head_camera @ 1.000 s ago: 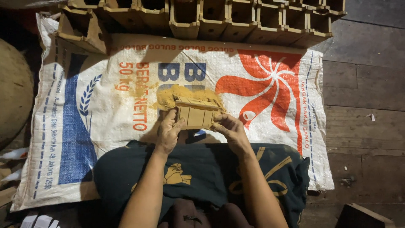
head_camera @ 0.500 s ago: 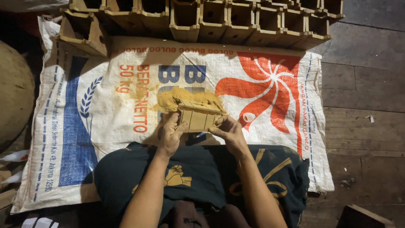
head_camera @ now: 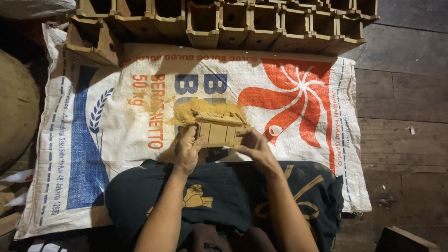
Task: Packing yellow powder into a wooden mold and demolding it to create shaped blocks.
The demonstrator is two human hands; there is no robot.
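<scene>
Sack [head_camera: 116, 140], woven white with blue and red print, covers the floor; sawdust pile [head_camera: 205, 109] lies at its centre. Wooden box [head_camera: 218, 132] rests at 6 o'clock of the pile. Left hand [head_camera: 186, 151] and right hand [head_camera: 254, 148] clasp its ends, fingers curled narrow. Step: sanding or shaping, apparently; the next move calls for a steady grip.
</scene>
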